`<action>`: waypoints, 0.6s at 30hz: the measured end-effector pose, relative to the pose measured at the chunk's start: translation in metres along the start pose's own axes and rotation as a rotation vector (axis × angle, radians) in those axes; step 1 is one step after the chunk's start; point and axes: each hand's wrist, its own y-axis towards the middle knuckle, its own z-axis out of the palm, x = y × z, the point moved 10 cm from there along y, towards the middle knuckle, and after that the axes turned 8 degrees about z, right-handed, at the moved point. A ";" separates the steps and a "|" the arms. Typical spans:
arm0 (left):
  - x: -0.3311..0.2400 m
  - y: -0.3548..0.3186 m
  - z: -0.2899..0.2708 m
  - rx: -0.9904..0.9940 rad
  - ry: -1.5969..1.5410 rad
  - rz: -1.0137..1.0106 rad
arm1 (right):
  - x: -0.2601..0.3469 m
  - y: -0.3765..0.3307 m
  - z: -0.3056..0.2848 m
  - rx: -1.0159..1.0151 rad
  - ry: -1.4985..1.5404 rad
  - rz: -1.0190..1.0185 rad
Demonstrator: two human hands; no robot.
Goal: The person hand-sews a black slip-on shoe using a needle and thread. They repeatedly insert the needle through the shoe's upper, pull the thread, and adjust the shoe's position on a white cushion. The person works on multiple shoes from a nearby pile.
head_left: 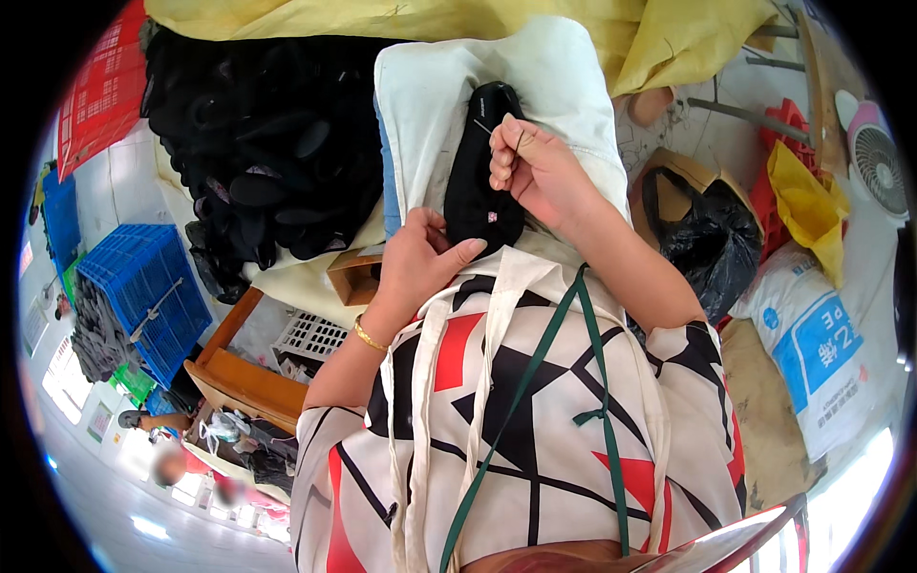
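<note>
A black cloth shoe [466, 191] lies lengthwise on a white cloth [564, 72] in front of me, with a small pink mark on its near end. My left hand [417, 258] grips the shoe's near left edge, thumb toward me and fingers partly hidden against the black fabric. Over the shoe's right side, my right hand [540, 172] is closed in a pinch. From its fingertips a thin, pin-like tool [483, 125] sticks out to the left, above the shoe's far half. Whether its tip touches the fabric cannot be made out.
Left of the cloth is a large heap of black shoes [258, 143]. Farther left stand a blue crate [158, 296] and a red crate [107, 91]. A wooden stool [248, 382] is near my left elbow. On the right are a cardboard box with a black bag [707, 234], a white sack [802, 344] and a fan [877, 167].
</note>
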 end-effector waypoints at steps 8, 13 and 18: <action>0.013 0.004 -0.026 -0.114 -0.187 0.105 | 0.000 -0.008 0.057 0.076 -0.271 -0.030; -0.091 0.004 -0.150 -0.228 0.339 0.452 | 0.001 -0.006 0.130 0.263 -0.431 -0.128; -0.122 0.041 -0.171 0.084 0.430 0.683 | -0.017 0.006 0.169 0.332 -0.319 -0.065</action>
